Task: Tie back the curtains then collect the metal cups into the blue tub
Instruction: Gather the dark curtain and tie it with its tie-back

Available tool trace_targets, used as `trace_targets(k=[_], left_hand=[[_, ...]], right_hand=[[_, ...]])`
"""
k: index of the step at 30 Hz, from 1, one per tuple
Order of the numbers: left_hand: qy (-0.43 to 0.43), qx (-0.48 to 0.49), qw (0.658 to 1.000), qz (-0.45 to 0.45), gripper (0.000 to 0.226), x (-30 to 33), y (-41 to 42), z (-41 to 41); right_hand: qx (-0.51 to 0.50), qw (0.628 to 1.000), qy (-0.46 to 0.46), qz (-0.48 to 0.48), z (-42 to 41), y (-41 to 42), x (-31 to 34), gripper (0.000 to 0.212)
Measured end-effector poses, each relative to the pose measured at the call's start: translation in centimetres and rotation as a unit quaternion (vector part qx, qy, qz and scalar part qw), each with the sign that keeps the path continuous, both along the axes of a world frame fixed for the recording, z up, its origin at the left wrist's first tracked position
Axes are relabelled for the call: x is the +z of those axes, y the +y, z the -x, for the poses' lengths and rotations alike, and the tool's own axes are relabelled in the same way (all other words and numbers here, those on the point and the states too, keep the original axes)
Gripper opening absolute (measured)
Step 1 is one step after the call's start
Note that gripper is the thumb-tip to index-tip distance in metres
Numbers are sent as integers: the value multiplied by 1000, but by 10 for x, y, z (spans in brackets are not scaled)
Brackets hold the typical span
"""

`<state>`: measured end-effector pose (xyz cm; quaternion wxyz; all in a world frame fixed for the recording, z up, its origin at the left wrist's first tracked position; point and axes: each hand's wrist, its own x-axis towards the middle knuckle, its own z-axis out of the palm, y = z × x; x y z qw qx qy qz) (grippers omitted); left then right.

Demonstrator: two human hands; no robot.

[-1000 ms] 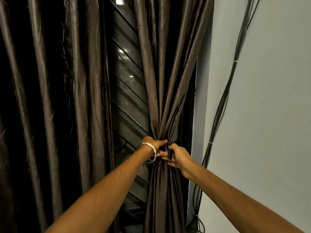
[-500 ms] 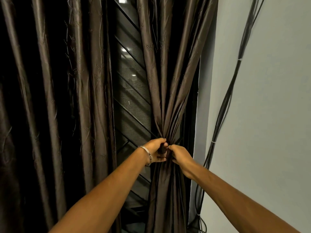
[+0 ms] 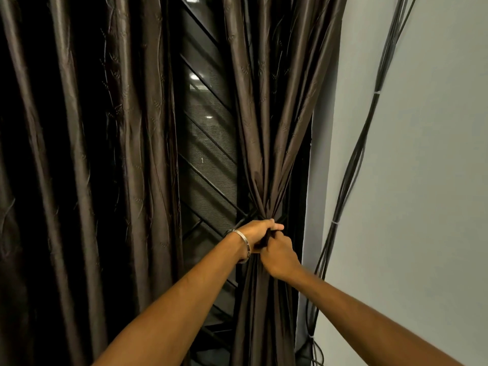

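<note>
A dark brown satin curtain panel [image 3: 266, 128] on the right is gathered into a tight waist in front of the window. My left hand [image 3: 257, 232], with a silver bangle on its wrist, and my right hand [image 3: 280, 253] both grip a dark tie-back strip [image 3: 267, 237] at that waist, fingers closed and touching each other. The strip is mostly hidden between my hands. A second brown curtain panel [image 3: 84, 154] hangs loose on the left. No metal cups or blue tub are in view.
Between the panels a window with dark mesh and diagonal bars [image 3: 208, 154] shows. A grey wall [image 3: 422, 180] stands on the right, with a bundle of black cables [image 3: 353, 159] running down it to the floor corner.
My hands have closed tighter together on the gathered curtain, and the right hand has shifted slightly below the left. The view has drifted a little to the left.
</note>
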<state>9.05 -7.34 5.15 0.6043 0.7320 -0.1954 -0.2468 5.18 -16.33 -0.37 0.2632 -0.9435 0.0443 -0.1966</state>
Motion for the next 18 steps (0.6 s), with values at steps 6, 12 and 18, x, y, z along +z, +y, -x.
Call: trace_targets(k=[6,12,18], left_hand=[[-54,51,997,-25,40,3,-10,3],[-178,82,975,-109,49,-3,-11,-2],[-272,96,932,-219,51,-2,-11,-2]], right_hand=[[-76,993,-44,79,13,6,-1,43],[-2,1000,-20,-13,18,1,9,27],[6,998,-35,-47,30,2,15,27]])
